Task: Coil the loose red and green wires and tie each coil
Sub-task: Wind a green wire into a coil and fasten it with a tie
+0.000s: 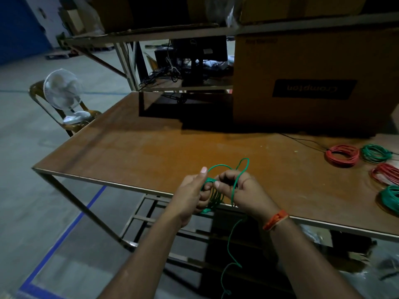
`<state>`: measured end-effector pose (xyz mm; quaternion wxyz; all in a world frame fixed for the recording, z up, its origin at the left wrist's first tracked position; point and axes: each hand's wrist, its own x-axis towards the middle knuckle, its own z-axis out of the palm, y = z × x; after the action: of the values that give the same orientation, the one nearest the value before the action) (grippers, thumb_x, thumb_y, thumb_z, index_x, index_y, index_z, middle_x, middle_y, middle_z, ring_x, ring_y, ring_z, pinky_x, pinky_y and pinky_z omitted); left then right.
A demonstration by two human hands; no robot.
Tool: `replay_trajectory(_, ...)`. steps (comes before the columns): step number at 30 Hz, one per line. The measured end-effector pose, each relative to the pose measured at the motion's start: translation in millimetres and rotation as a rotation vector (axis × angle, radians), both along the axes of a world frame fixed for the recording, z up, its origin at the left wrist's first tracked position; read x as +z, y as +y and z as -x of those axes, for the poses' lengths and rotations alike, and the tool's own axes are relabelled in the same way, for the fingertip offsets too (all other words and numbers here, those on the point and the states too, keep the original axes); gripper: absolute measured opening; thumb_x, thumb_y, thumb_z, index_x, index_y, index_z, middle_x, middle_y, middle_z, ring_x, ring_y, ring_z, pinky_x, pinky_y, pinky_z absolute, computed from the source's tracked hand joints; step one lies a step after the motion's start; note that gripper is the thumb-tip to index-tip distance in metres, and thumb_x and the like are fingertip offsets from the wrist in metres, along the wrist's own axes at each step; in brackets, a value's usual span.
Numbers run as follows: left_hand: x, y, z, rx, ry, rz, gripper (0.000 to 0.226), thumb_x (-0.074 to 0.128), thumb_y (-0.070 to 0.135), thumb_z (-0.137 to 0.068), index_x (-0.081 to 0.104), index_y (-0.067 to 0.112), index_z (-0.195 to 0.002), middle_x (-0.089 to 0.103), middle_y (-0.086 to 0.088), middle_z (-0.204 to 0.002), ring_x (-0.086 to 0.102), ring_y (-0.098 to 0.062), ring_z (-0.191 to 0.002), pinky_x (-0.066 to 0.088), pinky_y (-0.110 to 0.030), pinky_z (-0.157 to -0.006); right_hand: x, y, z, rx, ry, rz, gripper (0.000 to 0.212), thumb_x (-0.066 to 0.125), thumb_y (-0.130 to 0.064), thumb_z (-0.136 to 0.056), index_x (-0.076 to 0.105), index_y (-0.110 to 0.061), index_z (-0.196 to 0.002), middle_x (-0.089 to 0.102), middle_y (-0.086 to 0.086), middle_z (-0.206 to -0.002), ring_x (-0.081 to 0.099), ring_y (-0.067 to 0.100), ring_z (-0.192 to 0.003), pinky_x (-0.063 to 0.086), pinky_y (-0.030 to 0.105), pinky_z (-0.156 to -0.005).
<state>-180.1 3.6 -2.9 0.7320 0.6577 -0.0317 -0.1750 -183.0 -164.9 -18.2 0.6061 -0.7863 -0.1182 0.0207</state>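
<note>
While pinched, green wire (212,196) between both hands' fingers (218,184).

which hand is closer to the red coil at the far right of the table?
Right. The right hand sits left of and nearer the camera than the red coil, gripping the green wire. The left hand grips the same wire farther left still.

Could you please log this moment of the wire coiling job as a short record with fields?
left hand: grips the green coil
right hand: pinches the same green wire
loose tail: hangs below the table edge
finished coils: two red, two green, at the right
table: also bears a cardboard box
</note>
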Motion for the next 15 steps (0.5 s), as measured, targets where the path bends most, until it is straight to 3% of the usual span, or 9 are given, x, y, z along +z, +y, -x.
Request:
replay_trajectory(2,-1,3,0,-0.011,0.008,-0.003,0.047,0.036,0.047,-0.105,0.039,0.018,-0.069,0.019,0.004,-0.050,0.012,-0.003,-0.042,0.009,-0.014,-0.045,0,2,-1,0.029,-0.035,0.100,0.023,0.067,-0.036,-0.088,0.066,-0.013,-0.090,0.062,0.011,-0.080,0.051,0.012,-0.075,0.048,0.042,-0.072)
replay_trajectory(7,1,11,-1,-0.018,-0.003,-0.062,0.048,0.036,0.047,-0.106,0.038,0.019,-0.068,0.021,0.003,-0.051,0.014,-0.004,-0.043,0.009,-0.016,-0.046,1,9,0,0.162,-0.014,0.226,0.035,0.059,-0.044,-0.093,0.063,-0.009,-0.092,0.053,0.000,-0.081,0.050,0.007,-0.075,0.043,0.030,-0.070)
replay_trajectory(12,5,12,-5,0.078,-0.075,-0.176,0.046,0.034,0.045,-0.108,0.040,0.018,-0.072,0.027,0.008,-0.051,0.018,-0.006,-0.042,0.014,-0.018,-0.042,-6,27,-6,0.055,-0.081,0.270,0.038,0.054,-0.034,-0.101,0.058,-0.005,-0.077,0.044,-0.002,-0.072,0.040,0.006,-0.065,0.035,0.027,-0.063)
replay_trajectory(15,1,12,-9,0.128,-0.098,-0.211,0.046,0.034,0.040,-0.109,0.043,0.016,-0.072,0.033,0.009,-0.050,0.026,-0.007,-0.042,0.023,-0.020,-0.041,-7,33,-8,-0.010,-0.067,0.347,0.033,0.054,-0.024,-0.105,0.055,-0.019,-0.072,0.045,-0.003,-0.076,0.043,0.003,-0.069,0.034,0.023,-0.066)
